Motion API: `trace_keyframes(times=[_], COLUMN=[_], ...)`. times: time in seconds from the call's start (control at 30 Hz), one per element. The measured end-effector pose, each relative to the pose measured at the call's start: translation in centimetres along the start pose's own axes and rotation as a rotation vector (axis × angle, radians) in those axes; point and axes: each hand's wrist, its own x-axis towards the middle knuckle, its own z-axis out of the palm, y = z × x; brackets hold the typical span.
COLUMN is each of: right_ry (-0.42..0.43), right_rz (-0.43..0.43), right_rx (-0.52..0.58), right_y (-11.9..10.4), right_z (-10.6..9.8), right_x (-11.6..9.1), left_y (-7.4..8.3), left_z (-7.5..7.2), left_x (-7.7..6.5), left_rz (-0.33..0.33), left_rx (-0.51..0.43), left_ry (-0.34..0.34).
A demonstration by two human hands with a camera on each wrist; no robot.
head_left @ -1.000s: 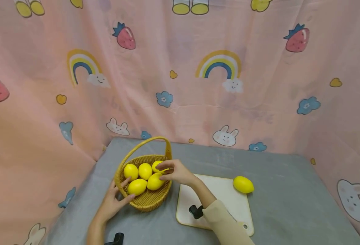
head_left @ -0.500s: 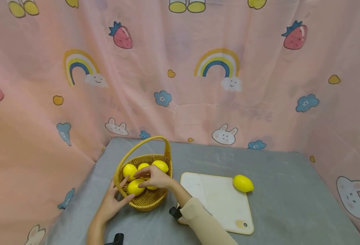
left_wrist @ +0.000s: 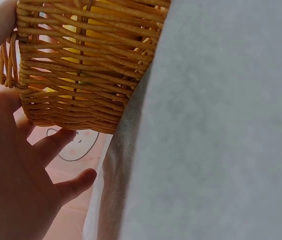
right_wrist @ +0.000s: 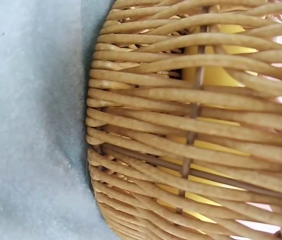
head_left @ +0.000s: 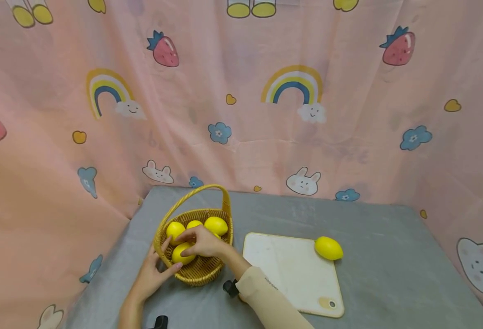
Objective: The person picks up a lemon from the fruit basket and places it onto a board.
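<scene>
In the head view, a wicker basket (head_left: pixel 202 279) with a tall handle stands on the left of the table, with several yellow lemons in it. My left hand (head_left: pixel 148 275) holds its left rim; the left wrist view shows the fingers spread along the woven side. Over the basket, my right hand (head_left: pixel 205 242) has thumb and fingers bent around the front-left lemon (head_left: pixel 183 254). The palm partly hides another lemon behind it. Lemons (head_left: pixel 216 226) at the back stay visible. Weave fills much of the right wrist view, and that hand is not seen there.
A white cutting board (head_left: pixel 288 269) lies right of the basket. One lemon (head_left: pixel 329 248) rests at its far right corner. Grey cloth (head_left: pixel 389 269) covers the table, and a pink printed curtain (head_left: pixel 241 155) hangs behind it.
My right hand has moved left across the basket, from the right-hand lemons to the front-left one. My left hand keeps its place at the rim.
</scene>
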Motion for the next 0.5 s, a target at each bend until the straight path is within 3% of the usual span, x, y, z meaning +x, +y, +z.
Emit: trace_keyframes(times=[0.5], right_ry=[-0.047], right_rz=[-0.013], right_rx=[-0.146], right_y=[-0.28], right_z=[0.46], right_x=[0.56], left_y=[0.07], left_z=[-0.21], left_x=[0.05], left_rz=[-0.005], left_rx=[-0.003], left_ry=[0.012])
